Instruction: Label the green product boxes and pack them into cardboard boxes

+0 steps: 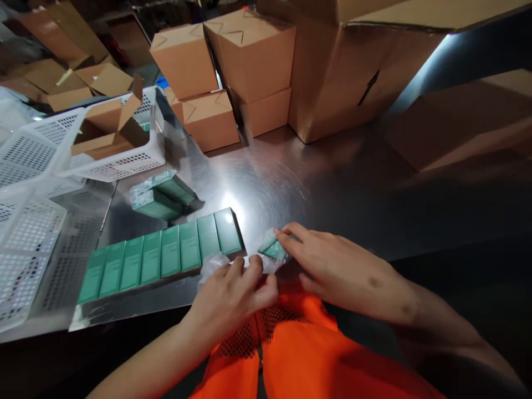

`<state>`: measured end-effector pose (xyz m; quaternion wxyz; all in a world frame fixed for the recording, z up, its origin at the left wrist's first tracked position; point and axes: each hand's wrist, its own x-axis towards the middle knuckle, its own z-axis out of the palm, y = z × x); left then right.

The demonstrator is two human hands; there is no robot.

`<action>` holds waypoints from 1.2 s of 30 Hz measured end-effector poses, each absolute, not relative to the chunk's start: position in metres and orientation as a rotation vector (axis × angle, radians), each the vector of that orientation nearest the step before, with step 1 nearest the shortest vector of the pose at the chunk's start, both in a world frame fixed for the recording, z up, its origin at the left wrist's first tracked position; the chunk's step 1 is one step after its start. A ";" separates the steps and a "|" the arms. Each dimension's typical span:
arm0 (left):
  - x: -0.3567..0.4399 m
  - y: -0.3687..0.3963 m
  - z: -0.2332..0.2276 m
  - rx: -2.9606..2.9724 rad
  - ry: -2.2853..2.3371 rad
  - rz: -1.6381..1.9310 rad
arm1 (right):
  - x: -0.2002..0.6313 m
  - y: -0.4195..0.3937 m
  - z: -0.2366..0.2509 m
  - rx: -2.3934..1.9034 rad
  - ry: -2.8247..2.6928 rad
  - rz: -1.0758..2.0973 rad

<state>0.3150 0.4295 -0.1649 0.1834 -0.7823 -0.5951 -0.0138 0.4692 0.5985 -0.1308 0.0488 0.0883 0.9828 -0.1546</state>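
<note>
At the front edge of the metal table, a small green box in clear plastic wrap [272,247] lies between my two hands. My left hand [236,291] is closed, its curled fingers gripping the crumpled clear plastic on the left. Fingers and thumb of my right hand [328,260] close around the right end of the wrapped box. Much of the box is hidden by plastic and fingers. Just left of my hands stands a row of several green boxes [162,253], side by side. Behind the row sit plastic-wrapped green boxes [160,197], slightly tilted.
White perforated baskets [137,163] stand at the left, one holding an open cardboard box [103,133]. Closed brown cartons [257,66] are stacked at the back. A large open carton [332,83] rises beside them. Another cardboard piece [465,122] lies on the metal table [349,194] at right.
</note>
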 end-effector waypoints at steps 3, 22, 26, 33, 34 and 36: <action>0.313 0.430 -0.174 -2.204 -1.782 -0.101 | 0.468 0.601 -0.136 0.342 2.939 -0.598; 0.313 0.446 -0.195 -2.018 -2.628 -1.288 | 0.482 0.594 -0.219 -0.043 3.884 -1.035; 0.314 0.449 -0.194 -1.981 -2.679 -1.496 | 0.478 0.586 -0.216 0.397 3.772 -1.518; 0.313 0.454 -0.198 -2.065 -2.570 -1.326 | 0.476 0.572 -0.211 0.786 3.528 -1.697; 0.313 0.453 -0.200 -2.068 -2.571 -1.335 | 0.477 0.571 -0.212 0.772 3.528 -1.684; 0.313 0.451 -0.205 -2.064 -2.586 -1.333 | 0.480 0.571 -0.214 0.716 3.525 -1.655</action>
